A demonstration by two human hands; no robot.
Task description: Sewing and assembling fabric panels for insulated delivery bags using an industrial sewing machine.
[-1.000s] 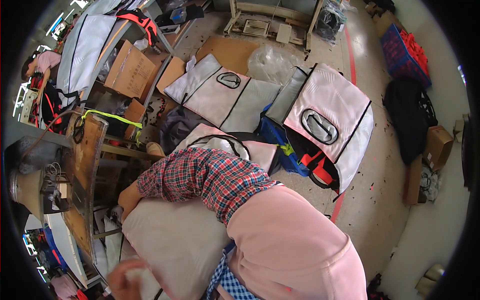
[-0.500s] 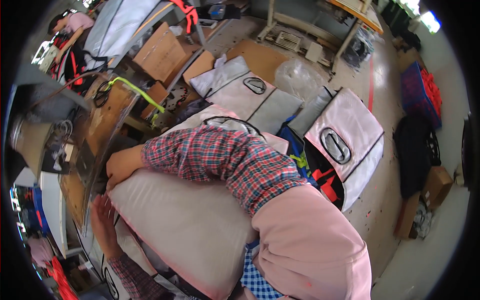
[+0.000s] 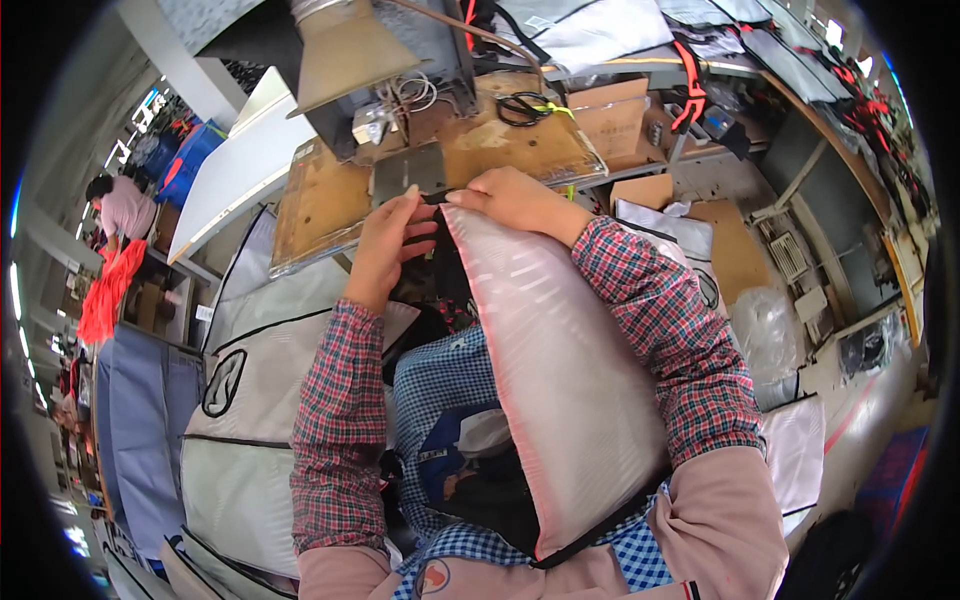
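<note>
A pale silver-pink fabric panel [image 3: 560, 360] with a reddish raw edge and black edging lies across my lap and rises to the table edge. My right hand [image 3: 515, 203] is closed on its upper corner, thumb and fingers pressed together. From that corner a short black strip [image 3: 434, 199] runs across to my left hand [image 3: 392, 242], which pinches its other end between thumb and forefinger. The other left fingers are curled loosely. Both hands are at the front edge of a worn wooden worktable [image 3: 330, 195], just before a dark metal plate [image 3: 408, 172] set in it.
Large silver fabric pieces [image 3: 265, 375] with black trim are heaped at my left. A beige funnel-shaped housing [image 3: 355, 50] stands over the table, near coiled cables [image 3: 415, 92]. A cardboard box [image 3: 612, 115] is beyond at right. A co-worker [image 3: 125, 210] bends over red material at far left.
My view has swung left to the table. My right arm no longer reaches across the panel. The left hand, open before, now pinches the black strip, and the panel's corner is raised.
</note>
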